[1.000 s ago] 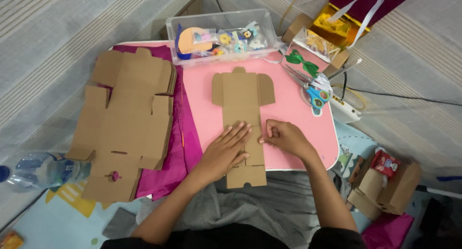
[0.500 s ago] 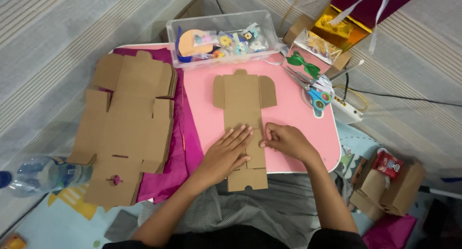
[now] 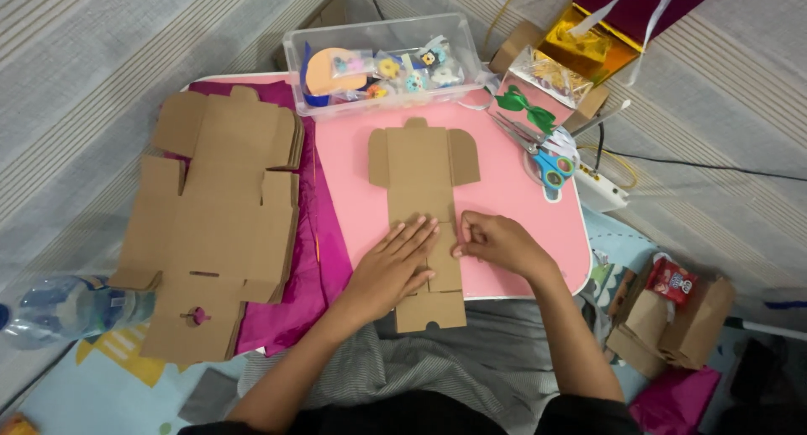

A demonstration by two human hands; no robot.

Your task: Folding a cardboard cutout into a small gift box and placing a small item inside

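**Two hands on a flat cardboard cut-out**

A flat brown cut-out (image 3: 424, 195) lies along the middle of the pink table (image 3: 513, 191), in the centre of the frame. Its lower end goes over the near table edge, above the person's lap. The left hand (image 3: 393, 263) lies flat on the lower part of the cut-out, palm down, fingers stretched and close together, pointing to the upper right. The right hand (image 3: 496, 242) is just to the right of it, at the right edge of the cut-out. Its fingers are curled and the fingertips press together on that edge; I cannot tell if they pinch a side flap or only touch it.

At the left of the frame a stack of bigger cut-outs (image 3: 210, 216) lies on magenta paper (image 3: 324, 258). In the lower left a plastic bottle (image 3: 71, 309) lies on its side. At the top centre a clear box (image 3: 382, 61) with small colourful pieces stands at the far table edge. To the right of it are a green bow (image 3: 521, 107) and scissors (image 3: 538, 153) with blue handles. In the upper right is a gold box (image 3: 593, 40). In the lower right some folded small cartons (image 3: 672, 326) lie on the floor.
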